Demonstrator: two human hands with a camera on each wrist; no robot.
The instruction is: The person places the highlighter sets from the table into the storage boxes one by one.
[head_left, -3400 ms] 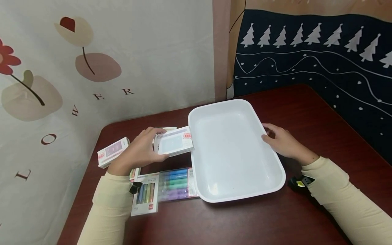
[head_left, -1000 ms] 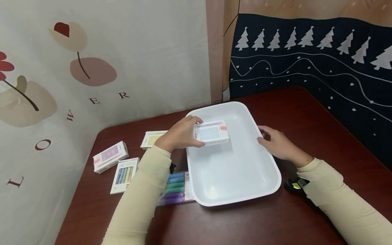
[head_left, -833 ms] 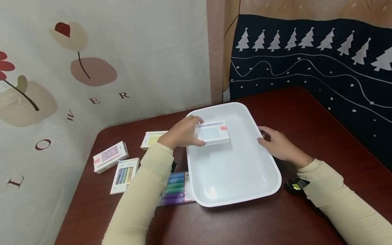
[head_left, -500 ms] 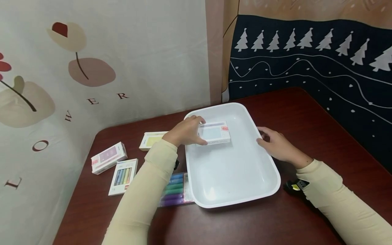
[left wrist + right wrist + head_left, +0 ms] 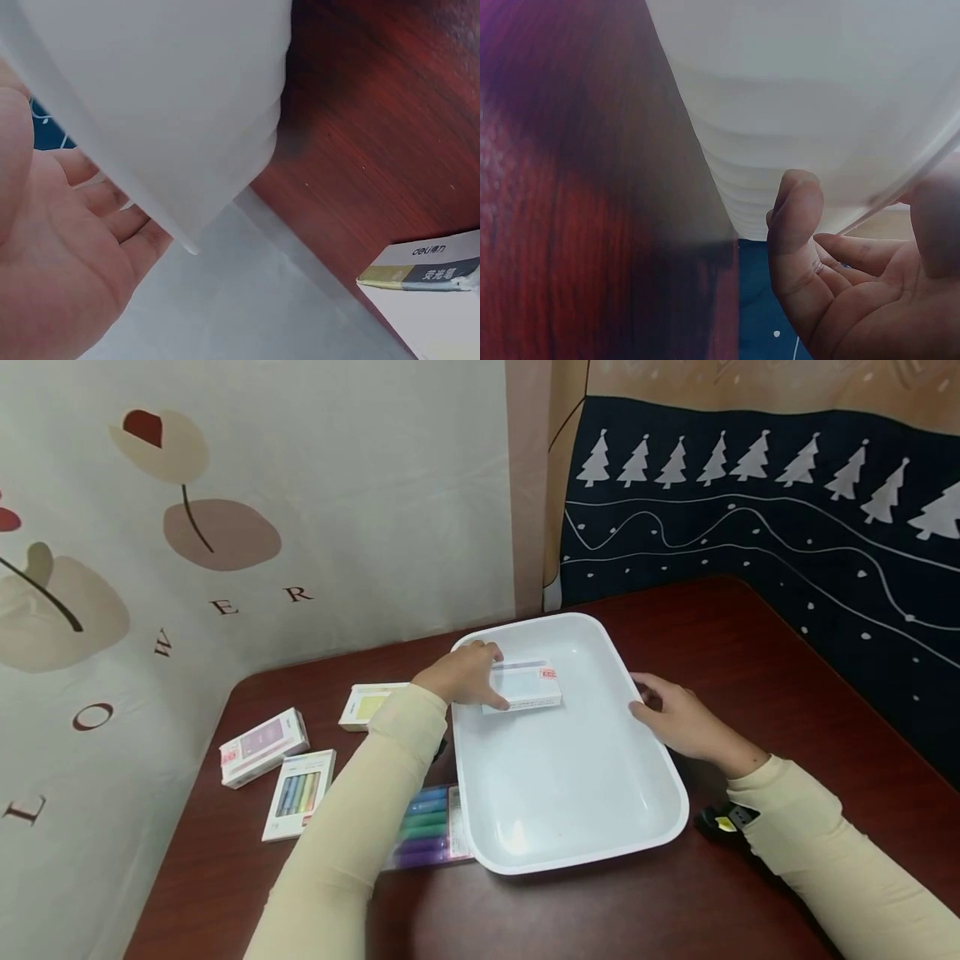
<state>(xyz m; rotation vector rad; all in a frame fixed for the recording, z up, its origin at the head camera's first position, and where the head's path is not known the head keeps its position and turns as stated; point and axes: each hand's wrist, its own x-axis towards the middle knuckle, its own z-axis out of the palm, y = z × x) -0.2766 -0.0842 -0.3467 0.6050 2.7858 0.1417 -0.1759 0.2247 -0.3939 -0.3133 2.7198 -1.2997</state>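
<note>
A white plastic tray [image 5: 570, 793] sits on the dark red table. Inside its far left part is a white highlighter box [image 5: 525, 686] with a pale panel and a red sticker. My left hand [image 5: 461, 675] reaches over the left rim and holds that box by its left end, thumb on the near side, fingers on the far side. In the left wrist view the tray's outer wall [image 5: 172, 90] hides the box. My right hand [image 5: 678, 714] grips the tray's right rim, thumb on top; the right wrist view shows curled fingers [image 5: 799, 210] against the outer wall.
Left of the tray lie a yellow-panelled highlighter box [image 5: 371, 703], a purple-panelled box [image 5: 264, 747] and a flat box of coloured pens [image 5: 300, 795]. A clear pack of markers [image 5: 427, 831] meets the tray's left side, partly behind my sleeve. A fabric-covered wall [image 5: 390, 527] stands behind.
My left hand has carried the highlighter box from outside the tray's left rim into the tray. Over the last second it shifts only slightly, seeming lower. The right hand keeps its grip.
</note>
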